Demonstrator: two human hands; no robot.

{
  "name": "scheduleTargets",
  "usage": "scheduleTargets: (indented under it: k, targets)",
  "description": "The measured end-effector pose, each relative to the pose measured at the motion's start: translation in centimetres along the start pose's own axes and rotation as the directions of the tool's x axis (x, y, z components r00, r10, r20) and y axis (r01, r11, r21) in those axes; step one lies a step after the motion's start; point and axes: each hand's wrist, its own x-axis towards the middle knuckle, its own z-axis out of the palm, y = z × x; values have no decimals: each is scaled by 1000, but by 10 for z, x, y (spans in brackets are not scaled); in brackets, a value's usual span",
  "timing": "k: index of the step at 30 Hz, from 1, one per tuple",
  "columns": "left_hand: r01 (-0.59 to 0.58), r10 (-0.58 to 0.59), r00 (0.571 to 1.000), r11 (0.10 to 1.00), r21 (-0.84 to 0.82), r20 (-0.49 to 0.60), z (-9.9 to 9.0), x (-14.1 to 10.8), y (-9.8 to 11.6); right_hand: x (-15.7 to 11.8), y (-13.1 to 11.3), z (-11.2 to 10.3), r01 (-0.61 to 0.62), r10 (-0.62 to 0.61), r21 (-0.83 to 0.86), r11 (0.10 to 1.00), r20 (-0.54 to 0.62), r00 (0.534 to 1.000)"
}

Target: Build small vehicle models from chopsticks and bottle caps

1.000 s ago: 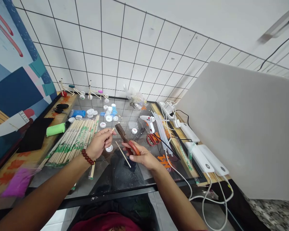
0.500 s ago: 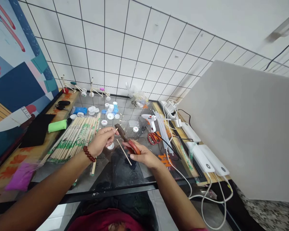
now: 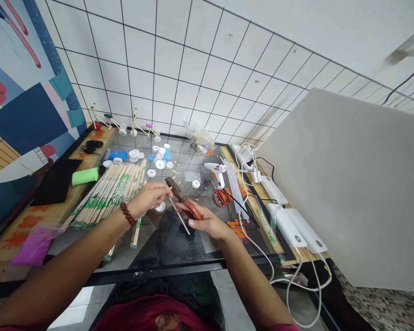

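Note:
My right hand (image 3: 209, 223) is closed around the red handles of a pair of pliers (image 3: 174, 187), whose dark, rusty-looking jaws point away to the upper left. At those jaws, the fingertips of my left hand (image 3: 152, 197) pinch a short piece of wooden stick (image 3: 170, 189), mostly hidden by the fingers. Whether the jaws are clamped on it I cannot tell. Below the pliers, between my hands, a longer thin wooden stick (image 3: 181, 219) lies slanted on the dark glass tabletop (image 3: 152, 257). A white bottle cap (image 3: 160, 207) is beside my left hand.
Wrapped chopsticks (image 3: 106, 193) lie to the left, with bottle caps (image 3: 160, 164) behind. A glue gun (image 3: 215, 172), red scissors (image 3: 221, 197) and glue sticks (image 3: 232, 184) sit right, near white cables (image 3: 248, 234). Small stick models (image 3: 138, 124) stand at the back.
The camera view has shifted slightly. My left fingertips have come a little lower along the plier jaws, and the pinched piece shows at a different angle. My right hand keeps its hold on the pliers.

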Motion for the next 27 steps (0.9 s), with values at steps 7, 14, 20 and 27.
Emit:
scheduleTargets:
  k: [7, 14, 20, 27]
  targets:
    - [-14, 13, 1000, 996, 92, 10, -4, 0, 1, 0, -12, 2, 57, -58, -312, 948, 5, 998]
    - [-80, 73, 996, 989, 122, 59, -5, 0, -3, -2, -20, 6, 80, -90, -369, 926, -11, 996]
    - [-129, 112, 987, 980, 151, 117, -8, 0, -3, -4, -18, 10, -44, 13, -277, 960, -111, 994]
    - [-175, 148, 975, 971, 162, 167, -6, 2, -9, -4, -25, 14, -214, 119, -396, 893, -250, 961]
